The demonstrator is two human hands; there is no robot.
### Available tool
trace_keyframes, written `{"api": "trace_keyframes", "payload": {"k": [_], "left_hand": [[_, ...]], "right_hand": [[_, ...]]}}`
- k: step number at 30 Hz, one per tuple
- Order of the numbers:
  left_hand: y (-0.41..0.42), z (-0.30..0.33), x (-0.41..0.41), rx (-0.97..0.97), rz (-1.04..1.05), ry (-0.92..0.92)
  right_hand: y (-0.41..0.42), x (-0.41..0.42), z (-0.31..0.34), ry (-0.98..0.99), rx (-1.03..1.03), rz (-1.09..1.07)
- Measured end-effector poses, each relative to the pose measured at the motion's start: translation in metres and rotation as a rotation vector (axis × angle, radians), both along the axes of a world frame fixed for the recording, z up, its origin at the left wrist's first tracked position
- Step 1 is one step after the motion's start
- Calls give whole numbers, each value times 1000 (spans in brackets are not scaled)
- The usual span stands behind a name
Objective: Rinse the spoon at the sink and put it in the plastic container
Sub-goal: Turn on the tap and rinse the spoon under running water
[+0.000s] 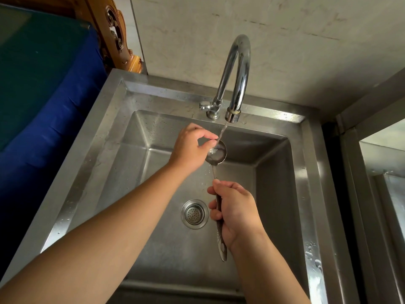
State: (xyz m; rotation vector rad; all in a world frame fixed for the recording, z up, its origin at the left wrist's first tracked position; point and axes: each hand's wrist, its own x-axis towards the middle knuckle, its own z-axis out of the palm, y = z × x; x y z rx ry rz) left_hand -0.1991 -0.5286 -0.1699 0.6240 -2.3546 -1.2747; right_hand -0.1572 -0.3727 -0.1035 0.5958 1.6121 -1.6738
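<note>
A long metal spoon point(220, 153) is held over the steel sink point(274, 194), bowl up under the running tap. My right hand point(235, 212) is closed around its handle, whose patterned end sticks out below the wrist. My left hand point(190, 148) pinches the left edge of the spoon's bowl with thumb and fingers. Water from the chrome faucet point(237, 73) falls straight into the bowl. No plastic container is in view.
The drain strainer point(194, 213) sits in the sink floor, left of my right hand. A blue and green covered surface point(43, 84) stands to the left, with carved wood point(118, 36) behind it. A steel frame point(372, 172) borders the right side.
</note>
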Motion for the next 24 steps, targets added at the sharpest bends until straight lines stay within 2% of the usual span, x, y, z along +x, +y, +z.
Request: {"api": "trace_keyframes", "payload": {"k": [4,7,20,24], "left_hand": [[-1,-2,10,53,-72,-22],[1,0,15,5,-97,-28],[12,15,7,-219,105,67],[10,14,9,-256,64,108]], "right_hand": [[3,-4,-6,14,20,1],[5,-9,-11,41,42,42],[11,-20,-6,255,229,256],[13,-25,-2,255,219,250]]}}
